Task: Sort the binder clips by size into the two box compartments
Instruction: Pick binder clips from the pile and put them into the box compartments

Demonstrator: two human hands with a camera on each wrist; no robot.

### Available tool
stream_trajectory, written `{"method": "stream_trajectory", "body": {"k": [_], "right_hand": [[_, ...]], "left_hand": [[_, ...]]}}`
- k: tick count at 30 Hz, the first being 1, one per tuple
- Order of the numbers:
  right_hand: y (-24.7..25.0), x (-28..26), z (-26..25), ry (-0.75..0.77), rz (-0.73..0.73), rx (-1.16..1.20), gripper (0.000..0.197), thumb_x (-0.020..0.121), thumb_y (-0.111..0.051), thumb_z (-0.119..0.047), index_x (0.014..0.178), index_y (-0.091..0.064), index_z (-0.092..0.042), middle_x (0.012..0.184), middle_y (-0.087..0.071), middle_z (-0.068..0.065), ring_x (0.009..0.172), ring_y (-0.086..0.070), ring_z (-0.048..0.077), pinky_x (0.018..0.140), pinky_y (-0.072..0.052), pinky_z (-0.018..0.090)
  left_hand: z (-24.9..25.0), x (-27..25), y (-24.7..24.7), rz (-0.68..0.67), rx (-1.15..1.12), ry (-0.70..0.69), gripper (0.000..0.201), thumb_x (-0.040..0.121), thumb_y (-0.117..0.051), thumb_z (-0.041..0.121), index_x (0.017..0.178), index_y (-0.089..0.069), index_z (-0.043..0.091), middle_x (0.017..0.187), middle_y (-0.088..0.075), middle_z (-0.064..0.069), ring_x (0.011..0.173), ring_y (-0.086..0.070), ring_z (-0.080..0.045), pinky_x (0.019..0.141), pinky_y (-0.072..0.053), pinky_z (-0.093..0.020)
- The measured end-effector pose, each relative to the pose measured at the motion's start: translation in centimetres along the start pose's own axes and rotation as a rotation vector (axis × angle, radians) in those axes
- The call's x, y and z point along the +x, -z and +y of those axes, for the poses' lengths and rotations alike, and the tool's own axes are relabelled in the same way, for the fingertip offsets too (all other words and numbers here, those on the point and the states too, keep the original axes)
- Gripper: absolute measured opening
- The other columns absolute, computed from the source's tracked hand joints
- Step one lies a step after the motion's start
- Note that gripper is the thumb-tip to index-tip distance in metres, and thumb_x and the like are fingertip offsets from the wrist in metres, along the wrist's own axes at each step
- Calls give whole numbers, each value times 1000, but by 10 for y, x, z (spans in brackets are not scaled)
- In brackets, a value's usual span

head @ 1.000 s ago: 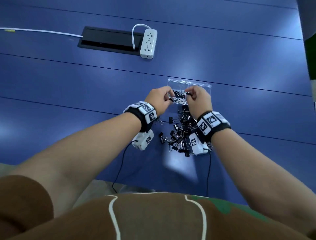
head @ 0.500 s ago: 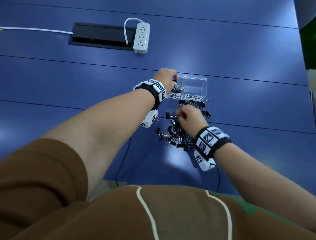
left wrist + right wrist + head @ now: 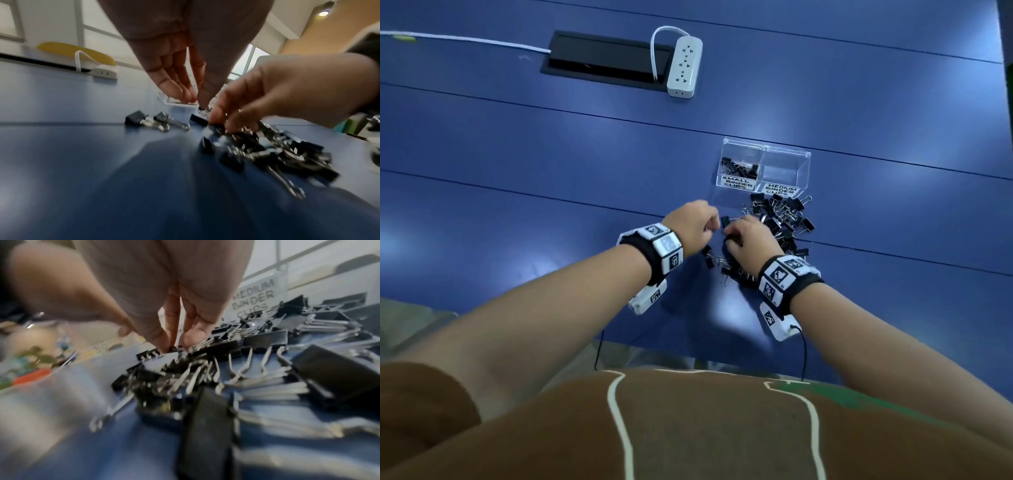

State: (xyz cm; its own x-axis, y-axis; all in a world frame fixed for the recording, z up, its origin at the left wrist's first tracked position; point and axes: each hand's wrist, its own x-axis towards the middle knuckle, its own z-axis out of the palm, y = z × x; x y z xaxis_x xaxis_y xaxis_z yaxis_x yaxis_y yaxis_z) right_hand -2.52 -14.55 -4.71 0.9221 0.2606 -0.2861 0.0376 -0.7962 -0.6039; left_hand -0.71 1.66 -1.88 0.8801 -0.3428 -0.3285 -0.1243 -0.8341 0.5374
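Note:
The clear two-compartment box (image 3: 803, 161) stands on the blue table. Its left part, labelled small binder clips, holds several small clips (image 3: 739, 168). Its right part, labelled medium binder clips (image 3: 254, 300), shows no clips. A pile of black binder clips (image 3: 784, 219) lies just in front of the box. My right hand (image 3: 174, 344) is over the pile's left side and pinches a small black clip (image 3: 173, 348) between thumb and fingers. My left hand (image 3: 195, 99) hovers beside it, its straight fingers close to the thumb and pointing down at the table, with nothing seen in them.
A white power strip (image 3: 684, 66) and a black cable hatch (image 3: 606, 60) lie at the far side, with a white cable (image 3: 465, 40) running left. Two loose clips (image 3: 148, 121) sit left of the pile. The table's near edge (image 3: 654, 354) is close to my body.
One second ago both hands were at the box. The right hand then dropped to the pile. The left hand has now come back from the small compartment to the pile's left edge.

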Motion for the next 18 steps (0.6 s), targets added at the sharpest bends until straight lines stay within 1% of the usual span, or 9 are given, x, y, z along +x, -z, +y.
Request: {"method": "stream_trajectory", "body": {"k": [2,4,6,8,10,11,12,15,18], "right_hand": [[13,3,0,-92,59,139,20,83,-60,-12,101,-66,-13,90,-59,2,76,-56,16,76,-51,26],[26,5,0,-187,98,327,16,86,-56,-14,98,-66,-16,78,-59,-3,63,-54,9,60,-51,17],[36,6,2,-301,107,595,21,90,-46,-11,92,-67,-11,77,-61,2,60,-58,13,60,-54,24],[42,5,1,-415,62,886,29,89,-37,-5,83,-65,-5,76,-58,9,58,-57,19,57,-53,30],[43,1,-1,-463,2,988,24,86,-39,-5,77,-61,-5,71,-55,8,56,-53,21,55,-49,31],[42,-1,0,-444,-26,931,19,86,-43,-8,76,-59,-7,69,-54,6,56,-51,20,55,-48,30],[40,-4,0,-385,-51,780,15,86,-48,-11,76,-58,-8,68,-54,4,56,-49,18,55,-47,30],[30,-14,6,-135,-116,172,5,85,-59,-16,87,-64,-15,76,-58,-4,63,-54,12,60,-49,26],[18,-17,14,1,-233,-130,21,85,-61,-19,106,-63,-24,101,-63,2,86,-61,20,80,-52,33]], "left_hand": [[-8,-13,-13,-39,-17,14,21,82,-57,7,101,-65,10,105,-60,-11,94,-60,-28,87,-49,-32],[-10,-20,-23,-91,12,6,27,85,-59,12,112,-61,12,113,-56,-9,98,-59,-26,88,-50,-38],[-9,-22,-30,-117,74,4,31,88,-57,15,119,-58,14,118,-53,-7,104,-56,-24,88,-50,-39],[-8,-22,-35,-121,97,13,30,91,-56,15,120,-58,14,120,-53,-7,109,-55,-25,90,-49,-42],[-9,-21,-37,-112,96,20,27,90,-58,15,117,-59,12,119,-54,-8,111,-54,-27,92,-49,-43],[-10,-20,-38,-104,95,25,27,90,-59,15,117,-58,12,119,-54,-8,111,-54,-27,92,-49,-44],[-10,-20,-38,-95,98,35,27,90,-59,17,117,-57,12,119,-53,-8,111,-54,-27,91,-49,-44],[-8,-21,-38,-73,95,84,26,93,-55,19,118,-54,13,122,-51,-9,108,-55,-28,90,-50,-45],[-9,-21,-39,-43,26,99,27,94,-53,14,120,-53,8,124,-48,-12,102,-58,-33,90,-49,-45]]}}
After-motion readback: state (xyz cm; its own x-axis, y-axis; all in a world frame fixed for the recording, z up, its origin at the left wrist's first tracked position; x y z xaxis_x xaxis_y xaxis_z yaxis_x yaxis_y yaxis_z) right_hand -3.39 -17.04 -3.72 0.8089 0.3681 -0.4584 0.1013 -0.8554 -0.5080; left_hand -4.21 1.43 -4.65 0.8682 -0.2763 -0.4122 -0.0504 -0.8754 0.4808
